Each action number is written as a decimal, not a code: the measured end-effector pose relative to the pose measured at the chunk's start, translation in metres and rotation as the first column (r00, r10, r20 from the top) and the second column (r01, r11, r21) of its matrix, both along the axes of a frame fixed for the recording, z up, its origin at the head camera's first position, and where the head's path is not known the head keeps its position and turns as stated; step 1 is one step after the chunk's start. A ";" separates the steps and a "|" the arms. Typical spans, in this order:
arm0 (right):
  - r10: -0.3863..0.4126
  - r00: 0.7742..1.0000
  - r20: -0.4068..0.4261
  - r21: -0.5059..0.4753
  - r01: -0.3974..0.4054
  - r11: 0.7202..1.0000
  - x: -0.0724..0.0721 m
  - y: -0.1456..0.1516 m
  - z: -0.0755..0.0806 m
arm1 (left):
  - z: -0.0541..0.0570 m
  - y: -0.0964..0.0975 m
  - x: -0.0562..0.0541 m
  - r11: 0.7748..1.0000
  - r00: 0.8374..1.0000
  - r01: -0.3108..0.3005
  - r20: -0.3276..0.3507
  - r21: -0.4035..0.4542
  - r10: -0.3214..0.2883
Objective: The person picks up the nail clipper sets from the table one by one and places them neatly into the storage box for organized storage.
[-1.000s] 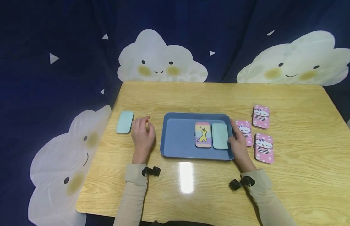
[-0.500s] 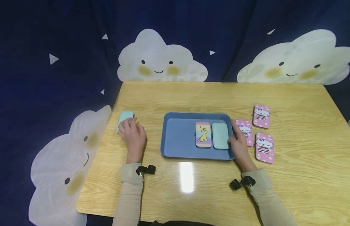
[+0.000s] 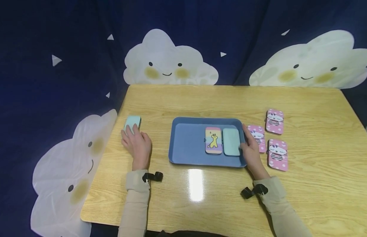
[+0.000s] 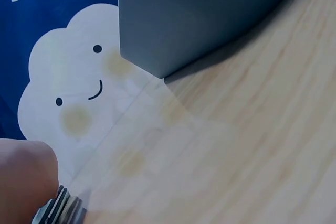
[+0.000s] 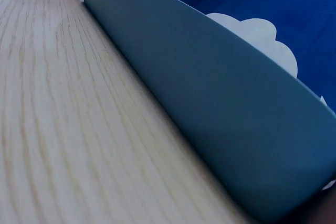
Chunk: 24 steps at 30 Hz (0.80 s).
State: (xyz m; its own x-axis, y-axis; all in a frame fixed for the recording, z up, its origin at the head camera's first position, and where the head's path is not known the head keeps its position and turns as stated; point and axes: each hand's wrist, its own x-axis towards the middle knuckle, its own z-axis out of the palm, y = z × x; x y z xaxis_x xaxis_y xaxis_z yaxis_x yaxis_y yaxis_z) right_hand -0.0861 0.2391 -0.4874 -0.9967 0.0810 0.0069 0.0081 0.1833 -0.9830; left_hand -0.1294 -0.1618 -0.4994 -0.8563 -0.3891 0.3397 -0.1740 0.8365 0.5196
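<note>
Left grip [image 3: 137, 144]: over the near part of the lone case [image 3: 133, 121], on the left of the tabletop [image 3: 219, 197].
Tray [image 3: 186, 143]: on the tabletop between my two grips, its right end held in my right grip [image 3: 251, 152].
Tray's right case [image 3: 231, 142]: inside, just left of my right thumb.
Tray's left case [image 3: 213, 141]: inside, just left of that one.
Closest outside case [image 3: 259, 135]: just right of my right fingers, partly hidden by them.
Far outside case [image 3: 274, 121]: right of and beyond my right grip.
Near outside case [image 3: 277, 155]: directly right of my right grip.
Curtain [image 3: 195, 19]: beyond both grips, behind the tabletop.
</note>
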 end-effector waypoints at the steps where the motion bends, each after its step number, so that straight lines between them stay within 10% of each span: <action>1: 0.000 1.000 0.003 0.002 0.000 1.000 0.000 0.000 0.000 | 0.000 -0.001 0.000 1.000 1.000 -0.003 0.004 0.003 0.003; 24: -0.001 1.000 0.015 -0.005 0.001 1.000 0.000 0.001 0.000 | -0.007 -0.038 -0.024 0.968 0.999 -0.034 0.004 0.249 0.034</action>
State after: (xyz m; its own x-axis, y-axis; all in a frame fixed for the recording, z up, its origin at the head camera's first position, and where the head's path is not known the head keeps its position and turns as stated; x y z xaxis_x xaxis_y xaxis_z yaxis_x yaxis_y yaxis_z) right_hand -0.0860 0.2399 -0.4877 -0.9966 0.0824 -0.0089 0.0235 0.1786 -0.9836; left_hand -0.1532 -0.1995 -0.5064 -0.8408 -0.4905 0.2289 -0.1999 0.6744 0.7108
